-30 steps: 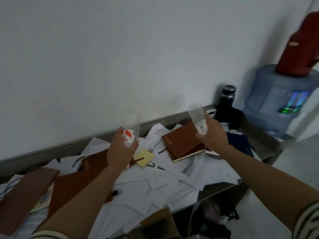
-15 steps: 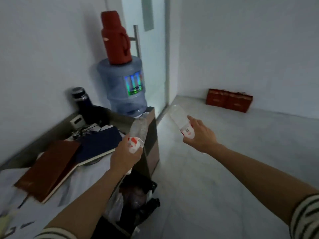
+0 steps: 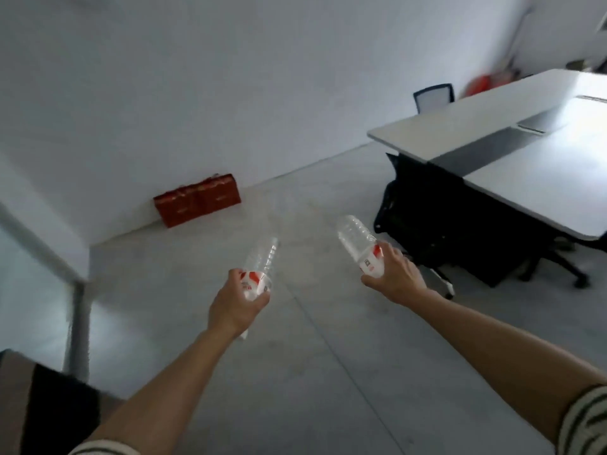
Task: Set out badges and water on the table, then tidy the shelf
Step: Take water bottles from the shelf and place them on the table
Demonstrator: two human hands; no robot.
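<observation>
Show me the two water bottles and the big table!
left bottle [image 3: 263, 257]: head view, on its clear ribbed body.
right bottle [image 3: 354, 237]: head view, on its clear body.
table [image 3: 542, 178]: head view, on its bare white top.

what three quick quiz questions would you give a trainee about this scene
1. True or false: the left hand grips a water bottle.
2. What does the right hand hold? A a badge, B a second water bottle, C nothing.
3. Fill in: the white table stands to the ___ of both hands.
Key: 1 true; 2 B; 3 right.
</observation>
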